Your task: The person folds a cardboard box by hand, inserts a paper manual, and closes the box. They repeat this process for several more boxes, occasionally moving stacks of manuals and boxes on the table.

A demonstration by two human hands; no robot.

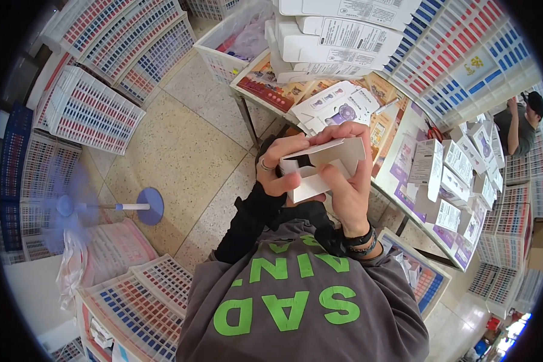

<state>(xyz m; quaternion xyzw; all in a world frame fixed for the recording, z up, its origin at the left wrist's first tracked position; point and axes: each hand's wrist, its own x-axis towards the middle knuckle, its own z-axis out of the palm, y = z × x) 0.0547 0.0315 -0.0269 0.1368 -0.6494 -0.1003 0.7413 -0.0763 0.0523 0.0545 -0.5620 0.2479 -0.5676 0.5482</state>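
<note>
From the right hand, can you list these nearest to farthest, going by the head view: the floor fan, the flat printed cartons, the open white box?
From the right hand:
1. Open white box: held in both hands, touching.
2. Flat printed cartons: on the table, just beyond the hands.
3. Floor fan: off to the left, over the floor.

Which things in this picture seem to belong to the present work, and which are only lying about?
Probably for the work:
white box, held by left hand and right hand
flat cartons on the table
boxes on its right end

Probably lying about:
blue fan
pink plastic bags
</note>
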